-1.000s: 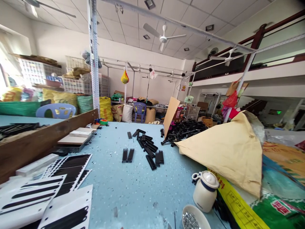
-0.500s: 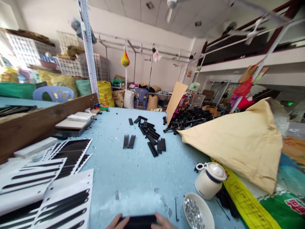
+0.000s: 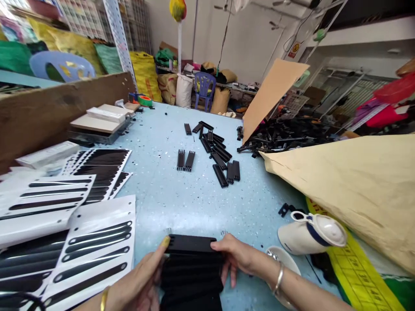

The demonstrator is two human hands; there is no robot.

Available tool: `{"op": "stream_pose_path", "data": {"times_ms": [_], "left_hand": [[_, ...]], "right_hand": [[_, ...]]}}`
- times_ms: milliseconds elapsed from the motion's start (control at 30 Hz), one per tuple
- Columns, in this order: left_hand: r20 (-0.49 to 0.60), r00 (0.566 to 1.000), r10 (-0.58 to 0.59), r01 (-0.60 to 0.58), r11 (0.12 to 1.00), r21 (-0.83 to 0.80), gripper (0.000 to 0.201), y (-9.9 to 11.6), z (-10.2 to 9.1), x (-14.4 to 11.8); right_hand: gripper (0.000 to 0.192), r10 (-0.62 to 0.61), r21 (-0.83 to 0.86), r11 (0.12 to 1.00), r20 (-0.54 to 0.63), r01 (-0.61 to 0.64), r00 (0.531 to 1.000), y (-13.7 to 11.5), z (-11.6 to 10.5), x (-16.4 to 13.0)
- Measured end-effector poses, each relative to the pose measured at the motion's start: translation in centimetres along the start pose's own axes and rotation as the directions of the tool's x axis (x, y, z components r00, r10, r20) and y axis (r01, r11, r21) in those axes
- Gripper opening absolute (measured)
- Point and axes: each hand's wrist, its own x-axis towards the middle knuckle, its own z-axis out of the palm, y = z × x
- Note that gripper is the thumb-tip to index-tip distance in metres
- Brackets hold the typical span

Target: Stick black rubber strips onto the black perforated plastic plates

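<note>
Both hands grasp a black bundle (image 3: 191, 268), the left hand (image 3: 145, 270) with its thumb on the left end of the top piece, the right hand (image 3: 236, 255) pinching the other end, over the near part of the blue table (image 3: 157, 211). Even pressure from both thumbs should keep the layers square (the lower ones look uneven, and whether the bundle touches the tabletop is hidden). Fingers are best kept clear of the bowl (image 3: 293, 264), partly behind the right forearm. Past the lidded jug (image 3: 295, 239), a yellow sheet (image 3: 341, 270) carries boxes marked 1, 2, 3 and 4; the wall sign (image 3: 294, 49) is too small to read.
</note>
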Motion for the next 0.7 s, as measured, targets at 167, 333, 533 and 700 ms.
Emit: {"op": "stream_pose_path", "data": {"times_ms": [167,333,533,700], "left_hand": [[0.210,0.949,-0.236,0.284,0.929,-0.239,0.063,1.3,0.3,0.9],[0.069,0.991,-0.116,0.095,0.963,0.253,0.047,0.0,0.5,1.7],[-0.155,0.962,0.226,-0.058,0.722,0.690,0.042,-0.4,0.4,1.7],[-0.148,0.947,0.286,-0.022,0.515,0.857,0.039,0.4,1.1,1.5]], "right_hand": [[0.070,0.256,-0.060,0.965,-0.013,-0.257,0.966,-0.5,-1.7,3.0],[0.066,0.156,0.034,0.987,-0.061,-0.155,0.986,0.4,-1.6,2.4],[0.060,-0.047,0.041,0.998,-0.201,0.056,0.978,2.3,-0.3,0.9],[0.066,0.024,-0.303,0.940,-0.400,-0.157,0.916,1.6,0.6,1.7]]}}
